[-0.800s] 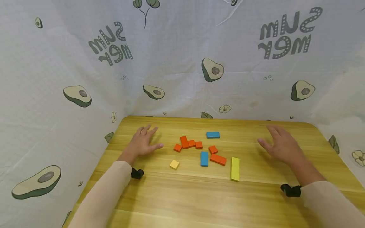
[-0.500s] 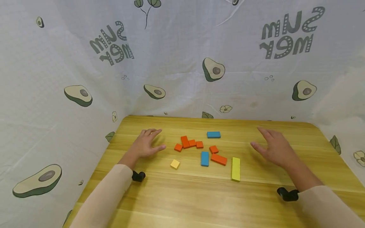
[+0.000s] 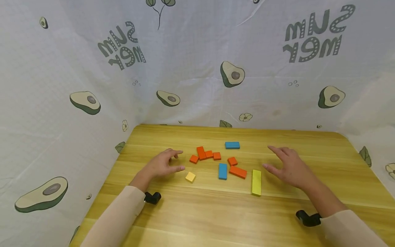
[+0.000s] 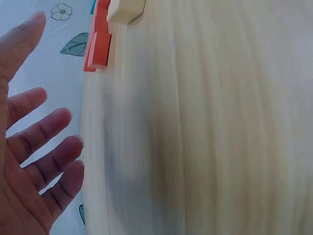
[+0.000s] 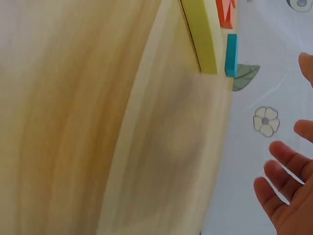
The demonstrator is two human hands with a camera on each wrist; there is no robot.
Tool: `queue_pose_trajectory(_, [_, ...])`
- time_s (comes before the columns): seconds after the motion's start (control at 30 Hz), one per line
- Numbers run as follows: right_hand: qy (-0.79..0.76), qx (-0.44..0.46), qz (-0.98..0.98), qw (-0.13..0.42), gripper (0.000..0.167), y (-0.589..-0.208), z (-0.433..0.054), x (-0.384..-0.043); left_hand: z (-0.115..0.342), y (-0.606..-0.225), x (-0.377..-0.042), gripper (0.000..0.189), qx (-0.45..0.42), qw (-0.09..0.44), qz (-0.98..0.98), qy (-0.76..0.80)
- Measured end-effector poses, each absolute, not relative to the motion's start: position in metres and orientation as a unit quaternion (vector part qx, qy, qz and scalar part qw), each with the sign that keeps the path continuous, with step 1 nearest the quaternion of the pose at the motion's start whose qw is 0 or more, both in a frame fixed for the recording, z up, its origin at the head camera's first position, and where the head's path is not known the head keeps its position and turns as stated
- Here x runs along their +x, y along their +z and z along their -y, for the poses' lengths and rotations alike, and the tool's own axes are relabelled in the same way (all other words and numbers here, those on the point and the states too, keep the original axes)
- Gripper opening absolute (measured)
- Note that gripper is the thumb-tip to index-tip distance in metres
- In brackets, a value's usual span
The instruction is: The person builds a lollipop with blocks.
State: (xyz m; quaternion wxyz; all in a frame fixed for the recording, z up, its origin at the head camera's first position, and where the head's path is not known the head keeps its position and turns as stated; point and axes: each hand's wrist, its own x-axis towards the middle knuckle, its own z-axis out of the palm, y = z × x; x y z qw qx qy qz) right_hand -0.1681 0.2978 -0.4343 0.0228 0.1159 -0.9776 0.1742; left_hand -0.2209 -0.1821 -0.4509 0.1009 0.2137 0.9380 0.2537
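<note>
Flat coloured blocks lie on the wooden table in the head view. My left hand (image 3: 161, 165) hovers left of them, empty, its fingers relaxed, nearest to the small yellow block (image 3: 190, 177) and a small orange block (image 3: 194, 159). On the other side my right hand (image 3: 288, 166) is also empty above the table, thumb and forefinger apart, nearest to the long yellow-green block (image 3: 256, 183). Between the hands are a blue block (image 3: 223, 171), a longer orange block (image 3: 238, 172) and several more orange pieces. Another blue block (image 3: 232, 145) lies farther back.
The wooden table (image 3: 197, 212) has rounded far corners. A white cloth (image 3: 191, 51) printed with avocados hangs behind it and along the sides. Black wrist cameras are strapped at the left cuff (image 3: 152, 198) and the right cuff (image 3: 308, 218).
Both hands have moved inward toward the blocks, the right hand leftward and the left hand rightward and slightly nearer. The blocks stay where they were on the table.
</note>
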Motion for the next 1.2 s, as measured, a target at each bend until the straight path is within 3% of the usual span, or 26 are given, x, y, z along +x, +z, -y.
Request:
queue_pose_trajectory(0.23, [0.193,0.141,0.971,-0.017,0.085,-0.443,-0.284,-0.155,0.175,-0.455,-0.209,0.061,0.238,0.137,-0.916,0.293])
queue_pose_trajectory(0.43, [0.224,0.141,0.961,-0.084,0.098,-0.454,-0.276,-0.148,0.169,-0.463,-0.2,0.054,0.233,0.19,-0.887,0.351])
queue_pose_trajectory(0.57, [0.227,0.144,0.957,-0.113,0.107,-0.46,-0.274,-0.145,0.167,-0.468,-0.197,0.049,0.24,0.194,-0.874,0.375])
queue_pose_trajectory(1.2, [0.21,0.171,0.957,-0.102,0.106,-0.465,-0.276,-0.142,0.164,-0.477,-0.196,0.028,0.204,0.187,-0.872,0.404])
